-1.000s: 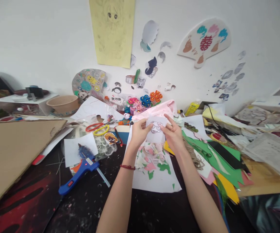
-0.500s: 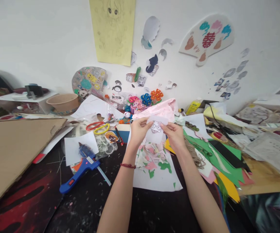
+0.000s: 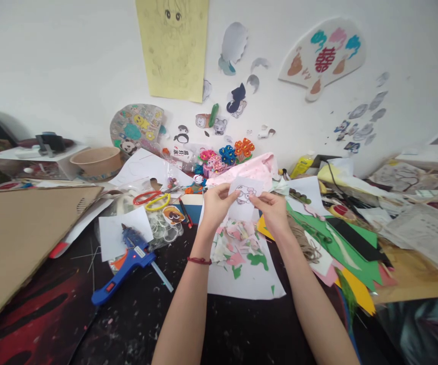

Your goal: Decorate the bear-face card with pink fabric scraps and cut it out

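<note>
The left hand (image 3: 217,205) and right hand (image 3: 274,212) pinch opposite sides of the cartoon drawing (image 3: 245,205), a grip that probably keeps it flat above the paper scraps (image 3: 238,244).

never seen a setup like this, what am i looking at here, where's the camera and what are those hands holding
There is no robot here, just a person working bare-handed. The camera is worn on the person's head and looks forward and down, so the forearms reach away from you. The left hand and right hand together pinch a small white paper with a line drawing on it. Below it, a larger white sheet carries pink, white and green scraps. On the dark table, a blue glue gun lies to the left, near some brown cardboard; green paper lies to the right.
</note>
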Motion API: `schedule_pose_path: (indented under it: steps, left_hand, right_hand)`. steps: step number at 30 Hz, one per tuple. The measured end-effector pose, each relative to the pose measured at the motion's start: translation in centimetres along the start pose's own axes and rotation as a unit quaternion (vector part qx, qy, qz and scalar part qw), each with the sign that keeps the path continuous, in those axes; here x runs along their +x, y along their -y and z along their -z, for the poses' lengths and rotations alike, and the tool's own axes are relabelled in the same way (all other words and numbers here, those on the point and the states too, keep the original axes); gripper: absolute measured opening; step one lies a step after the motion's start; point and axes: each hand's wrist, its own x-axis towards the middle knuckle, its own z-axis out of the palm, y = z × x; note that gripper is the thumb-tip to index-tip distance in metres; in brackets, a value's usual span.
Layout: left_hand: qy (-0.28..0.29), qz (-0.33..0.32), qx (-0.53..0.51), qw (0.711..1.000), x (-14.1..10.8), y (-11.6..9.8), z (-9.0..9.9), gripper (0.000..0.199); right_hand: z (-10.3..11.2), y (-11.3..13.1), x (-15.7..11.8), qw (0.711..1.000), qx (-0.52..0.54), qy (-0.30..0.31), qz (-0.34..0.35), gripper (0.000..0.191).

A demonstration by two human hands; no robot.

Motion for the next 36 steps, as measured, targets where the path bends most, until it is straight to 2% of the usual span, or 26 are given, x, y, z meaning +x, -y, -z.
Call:
schedule_pose_path:
  steps: [4, 7, 12, 15, 21, 29, 32, 36]
  left_hand:
    - [-0.039, -0.111, 0.119, 0.986, -0.1, -1.1, 0.2, 0.035]
    - [-0.031, -0.181, 0.173, 0.968, -0.3, -2.2, 0.2, 0.033]
    - [-0.061, -0.231, 0.232, 0.943, -0.6, -2.7, 0.2, 0.015]
    - [-0.078, -0.25, 0.263, 0.928, -0.6, -2.5, 0.2, 0.011]
    - [-0.081, -0.263, 0.3, 0.914, -0.6, -2.4, 0.0, 0.014]
    - [-0.081, -0.262, 0.268, 0.923, -0.6, -2.6, 0.1, 0.009]
    - [-0.07, -0.241, 0.249, 0.935, -0.6, -2.7, 0.1, 0.012]
    - [-0.077, -0.176, 0.211, 0.958, -0.5, -2.3, 0.3, 0.012]
  right_hand:
    - [-0.1, 0.2, -0.1, 0.999, -0.016, -0.016, 0.029, 0.022]
    - [-0.3, 0.5, -0.3, 0.999, -0.023, -0.014, 0.039, 0.022]
    - [-0.2, 0.5, -0.2, 0.998, -0.028, -0.018, 0.05, 0.02]
    - [-0.1, 0.3, -0.1, 0.998, -0.028, -0.028, 0.058, 0.021]
    - [0.2, -0.1, 0.1, 0.997, -0.025, -0.036, 0.067, 0.024]
    - [0.1, 0.0, 0.0, 0.997, -0.022, -0.025, 0.074, 0.02]
    - [0.1, 0.1, -0.2, 0.998, -0.02, -0.008, 0.066, 0.02]
    - [0.0, 0.0, -0.3, 0.999, -0.019, 0.02, 0.045, 0.022]
